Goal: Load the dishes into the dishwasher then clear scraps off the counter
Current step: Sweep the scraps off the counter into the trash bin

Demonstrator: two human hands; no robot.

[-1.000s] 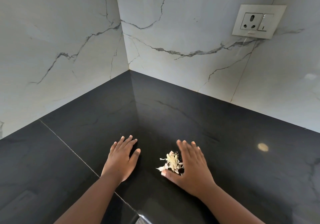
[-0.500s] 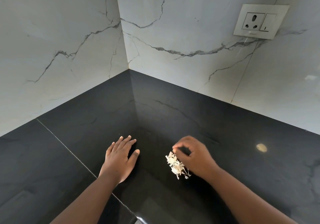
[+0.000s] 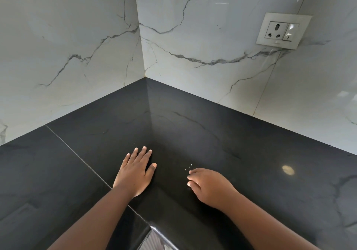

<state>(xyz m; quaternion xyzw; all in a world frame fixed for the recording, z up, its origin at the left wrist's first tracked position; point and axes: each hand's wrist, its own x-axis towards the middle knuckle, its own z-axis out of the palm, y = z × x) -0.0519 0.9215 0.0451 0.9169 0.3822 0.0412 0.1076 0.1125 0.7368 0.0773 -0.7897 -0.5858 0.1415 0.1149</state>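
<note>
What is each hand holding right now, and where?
Left hand holds nothing, flat on the counter. Right hand is curled; whether it encloses scraps cannot be told. Crumbs lie beside it.

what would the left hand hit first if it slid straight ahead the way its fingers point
Probably nothing soon: the left hand lies flat on the black counter, fingers aimed at the corner. The path looks bare until the marble wall.

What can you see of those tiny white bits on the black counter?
The tiny pale scrap crumbs are a few specks, whitish and dry-looking, too small to tell what they are. They lie loosely scattered on the glossy black stone counter, just beyond the fingertips of the right hand, whose fingers are curled. Whether the fingertips touch any speck cannot be told.
</note>
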